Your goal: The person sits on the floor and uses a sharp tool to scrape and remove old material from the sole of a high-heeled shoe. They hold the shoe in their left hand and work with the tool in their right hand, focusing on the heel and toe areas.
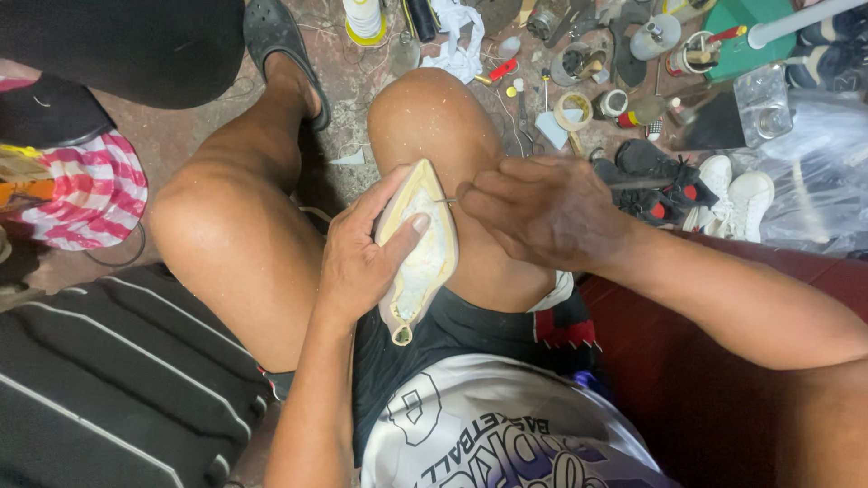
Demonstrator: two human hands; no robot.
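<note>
A cream, pointed shoe sole [425,262] rests sole-side up against my right thigh. My left hand [362,258] grips it from the left, the thumb pressed on its pale inner face. My right hand [542,212] is closed around a thin metal tool [447,200], whose tip touches the upper right rim of the sole; a dark handle pokes out to the right of the fist. Both my knees are bent and bare, dusted with pale specks.
Tools, tape rolls [573,110], a thread spool [365,20], bottles and rags litter the floor ahead. White and black sneakers [723,199] lie at right beside a clear plastic bag [814,172]. A striped pink cloth [95,194] lies at left. A dark sandal [271,32] is on my left foot.
</note>
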